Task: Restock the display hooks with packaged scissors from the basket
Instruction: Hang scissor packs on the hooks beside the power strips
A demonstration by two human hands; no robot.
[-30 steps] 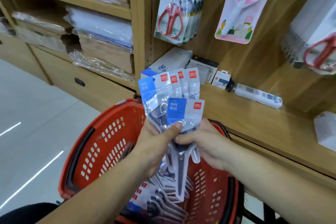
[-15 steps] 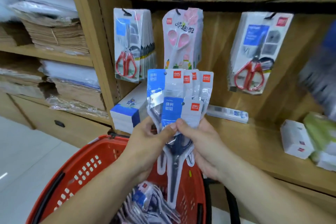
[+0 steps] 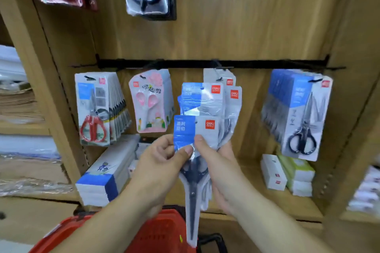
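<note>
Both hands (image 3: 164,162) pinch fanned scissor packs (image 3: 203,113).

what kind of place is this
Probably a stationery shop: packaged scissors hang from a black rail, boxed stock sits on the wooden shelf, and a red shopping basket stands below.

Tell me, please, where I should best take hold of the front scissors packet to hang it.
Pinch the front packet just under its blue-and-white top, coming from below, as the left hand does. It stands upright, blades down, so this probably leaves the top edge free for a hook.
</note>
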